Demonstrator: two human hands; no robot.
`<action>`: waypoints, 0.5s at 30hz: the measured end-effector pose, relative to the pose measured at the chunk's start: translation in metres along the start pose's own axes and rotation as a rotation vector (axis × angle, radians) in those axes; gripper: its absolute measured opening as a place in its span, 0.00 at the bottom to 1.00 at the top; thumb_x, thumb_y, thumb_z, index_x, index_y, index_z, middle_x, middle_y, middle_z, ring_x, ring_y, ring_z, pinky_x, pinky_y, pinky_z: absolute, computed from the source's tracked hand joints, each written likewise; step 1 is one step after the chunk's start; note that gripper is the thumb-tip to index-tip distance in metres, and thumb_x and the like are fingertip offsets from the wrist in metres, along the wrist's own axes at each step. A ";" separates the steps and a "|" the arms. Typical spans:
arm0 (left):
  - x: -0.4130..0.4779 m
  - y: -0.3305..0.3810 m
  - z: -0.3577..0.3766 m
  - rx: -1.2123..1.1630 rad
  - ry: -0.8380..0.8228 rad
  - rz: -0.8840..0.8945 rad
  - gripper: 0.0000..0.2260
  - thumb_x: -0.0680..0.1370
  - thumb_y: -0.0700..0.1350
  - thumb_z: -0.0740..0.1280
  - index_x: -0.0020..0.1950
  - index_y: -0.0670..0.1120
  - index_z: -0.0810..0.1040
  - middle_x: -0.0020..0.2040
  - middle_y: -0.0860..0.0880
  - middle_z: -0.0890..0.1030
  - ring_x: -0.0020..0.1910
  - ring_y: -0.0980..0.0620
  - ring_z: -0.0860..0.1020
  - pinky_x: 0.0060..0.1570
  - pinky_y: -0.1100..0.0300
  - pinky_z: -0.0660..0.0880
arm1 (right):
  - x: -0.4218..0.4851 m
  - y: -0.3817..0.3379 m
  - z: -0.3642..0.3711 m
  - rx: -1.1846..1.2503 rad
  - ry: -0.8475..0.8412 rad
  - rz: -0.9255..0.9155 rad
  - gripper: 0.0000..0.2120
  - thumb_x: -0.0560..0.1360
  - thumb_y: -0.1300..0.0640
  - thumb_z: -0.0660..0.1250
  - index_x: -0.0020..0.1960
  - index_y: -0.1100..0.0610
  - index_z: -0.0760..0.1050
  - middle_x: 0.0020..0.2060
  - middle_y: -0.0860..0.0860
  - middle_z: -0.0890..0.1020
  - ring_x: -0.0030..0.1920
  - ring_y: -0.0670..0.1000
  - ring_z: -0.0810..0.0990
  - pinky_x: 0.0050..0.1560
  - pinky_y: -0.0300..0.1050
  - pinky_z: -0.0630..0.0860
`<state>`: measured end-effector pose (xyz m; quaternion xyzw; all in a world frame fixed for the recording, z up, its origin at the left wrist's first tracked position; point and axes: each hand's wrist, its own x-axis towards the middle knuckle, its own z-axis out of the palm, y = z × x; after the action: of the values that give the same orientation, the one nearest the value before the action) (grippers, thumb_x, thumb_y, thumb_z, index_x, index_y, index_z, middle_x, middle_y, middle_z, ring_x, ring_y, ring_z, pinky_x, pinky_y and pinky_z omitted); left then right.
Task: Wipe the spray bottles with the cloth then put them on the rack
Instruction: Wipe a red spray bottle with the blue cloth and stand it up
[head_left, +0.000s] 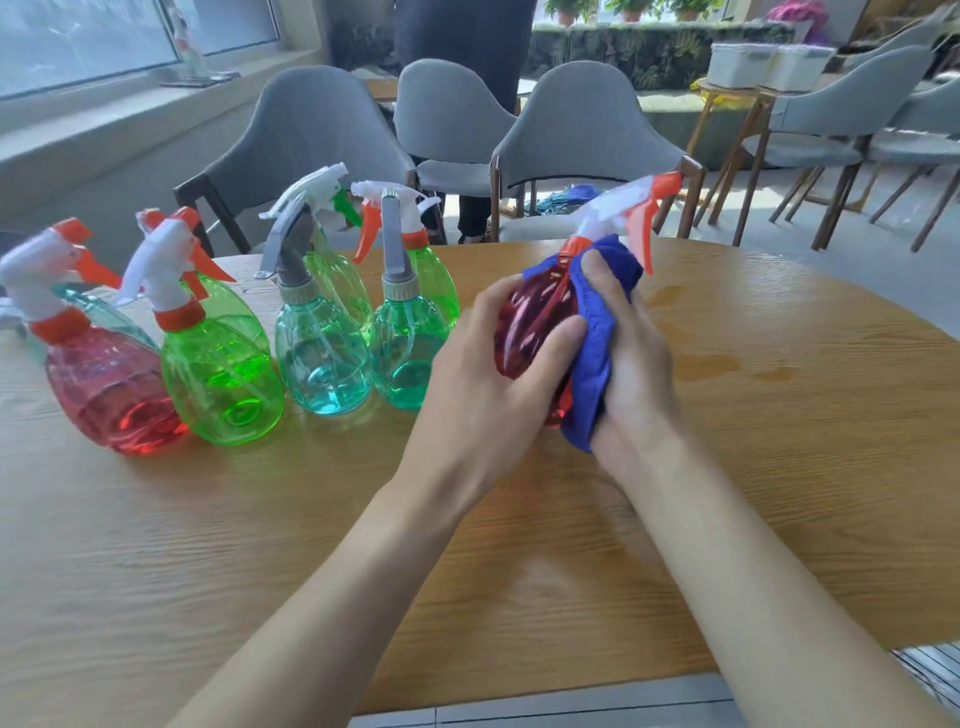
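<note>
My left hand (488, 374) grips a red spray bottle (535, 327) tilted to the right above the wooden table (779, 415). Its white and orange nozzle (634, 208) points up and right. My right hand (631, 358) presses a blue cloth (597, 343) against the bottle's right side. Standing on the left of the table are several more spray bottles: a red one (111, 395), a green one (223, 374), two teal ones (322, 358) (408, 353), and more green ones behind them. No rack is in view.
Wet patches (711, 364) mark the table to the right of my hands. Grey chairs (576, 140) stand along the table's far side, with a person's legs (470, 213) behind them. A side table with white boxes (763, 65) is at the back right.
</note>
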<state>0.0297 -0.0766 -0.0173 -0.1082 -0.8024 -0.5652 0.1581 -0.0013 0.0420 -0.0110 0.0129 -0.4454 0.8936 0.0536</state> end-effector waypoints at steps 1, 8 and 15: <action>0.001 0.001 0.001 -0.001 0.032 -0.015 0.22 0.81 0.63 0.70 0.72 0.57 0.75 0.61 0.58 0.83 0.60 0.62 0.81 0.63 0.57 0.78 | -0.003 0.003 0.002 -0.020 -0.013 -0.016 0.16 0.83 0.53 0.69 0.70 0.54 0.76 0.51 0.55 0.85 0.52 0.56 0.85 0.56 0.57 0.83; 0.001 0.008 -0.008 -0.125 0.049 -0.086 0.31 0.73 0.70 0.69 0.73 0.58 0.73 0.58 0.61 0.84 0.56 0.67 0.82 0.55 0.67 0.79 | -0.010 0.015 0.008 -0.181 -0.038 -0.090 0.25 0.79 0.50 0.72 0.74 0.51 0.72 0.56 0.53 0.85 0.58 0.56 0.85 0.63 0.59 0.81; 0.003 -0.003 -0.008 -0.080 -0.159 -0.039 0.37 0.80 0.54 0.76 0.84 0.54 0.61 0.70 0.60 0.78 0.66 0.67 0.78 0.64 0.70 0.74 | -0.007 0.004 0.002 -0.096 0.069 -0.036 0.14 0.81 0.52 0.73 0.67 0.51 0.79 0.58 0.57 0.87 0.55 0.56 0.87 0.57 0.56 0.84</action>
<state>0.0266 -0.0849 -0.0162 -0.1433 -0.7911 -0.5895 0.0785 0.0055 0.0375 -0.0135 -0.0124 -0.4853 0.8701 0.0855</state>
